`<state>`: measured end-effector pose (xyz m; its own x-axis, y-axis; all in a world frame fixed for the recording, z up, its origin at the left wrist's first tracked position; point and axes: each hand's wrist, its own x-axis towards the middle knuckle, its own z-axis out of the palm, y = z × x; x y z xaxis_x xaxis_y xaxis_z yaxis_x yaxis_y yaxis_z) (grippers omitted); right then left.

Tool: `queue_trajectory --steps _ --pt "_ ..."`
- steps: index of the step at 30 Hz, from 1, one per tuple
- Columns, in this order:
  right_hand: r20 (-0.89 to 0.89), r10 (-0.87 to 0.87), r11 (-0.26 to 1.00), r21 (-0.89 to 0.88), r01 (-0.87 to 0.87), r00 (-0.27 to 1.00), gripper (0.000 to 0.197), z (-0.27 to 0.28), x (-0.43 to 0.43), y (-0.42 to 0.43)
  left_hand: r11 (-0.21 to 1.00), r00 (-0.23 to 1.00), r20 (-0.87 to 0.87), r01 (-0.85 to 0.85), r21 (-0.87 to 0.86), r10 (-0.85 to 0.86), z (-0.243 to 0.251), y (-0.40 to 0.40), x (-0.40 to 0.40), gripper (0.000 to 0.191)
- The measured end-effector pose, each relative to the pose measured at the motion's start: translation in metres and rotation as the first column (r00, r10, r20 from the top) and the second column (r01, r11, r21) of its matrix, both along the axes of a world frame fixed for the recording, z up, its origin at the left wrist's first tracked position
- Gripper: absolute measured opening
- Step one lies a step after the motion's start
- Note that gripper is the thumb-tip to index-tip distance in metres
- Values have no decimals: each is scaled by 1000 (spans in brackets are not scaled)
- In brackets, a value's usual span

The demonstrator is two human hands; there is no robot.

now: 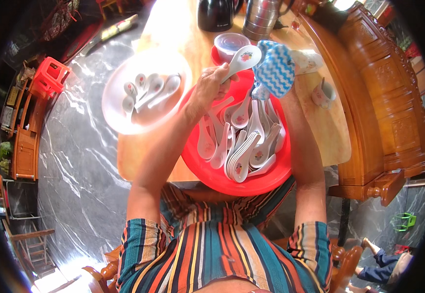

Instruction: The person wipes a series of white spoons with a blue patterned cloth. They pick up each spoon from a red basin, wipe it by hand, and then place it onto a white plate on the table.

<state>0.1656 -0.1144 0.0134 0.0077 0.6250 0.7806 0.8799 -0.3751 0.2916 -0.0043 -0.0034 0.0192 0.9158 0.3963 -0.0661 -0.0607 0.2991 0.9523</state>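
My left hand (212, 84) grips the handle of a white ceramic soup spoon (246, 56) with a flower print, its bowl pointing up and right. My right hand (274, 78) is largely hidden by a blue and white zigzag-patterned cloth (274, 69), which is bunched around it beside the spoon's bowl. Both hands are over the far side of a red plastic basin (234, 188) that holds many similar spoons, several of them nested in a stack (242, 161). To the left, a white basin (111, 117) holds several more spoons (155, 88).
Behind the red basin are a lidded plastic tub (231, 42), a black jug (215, 14) and a steel thermos (260, 18). A floral mug (323, 94) stands right on the wooden table (139, 157). A carved wooden bench (362, 121) borders the right; another person (388, 265) is at lower right.
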Motion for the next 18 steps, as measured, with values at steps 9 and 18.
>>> queue_trajectory --steps 9,18 --pt "-846 458 889 424 -176 274 22 16 -46 0 989 998 -27 -61 131 65 4 -4 -2 40" --pt "-792 504 864 456 -216 344 12 7 -33 -1 995 982 163 -85 -50 92 -5 10 -4 23"
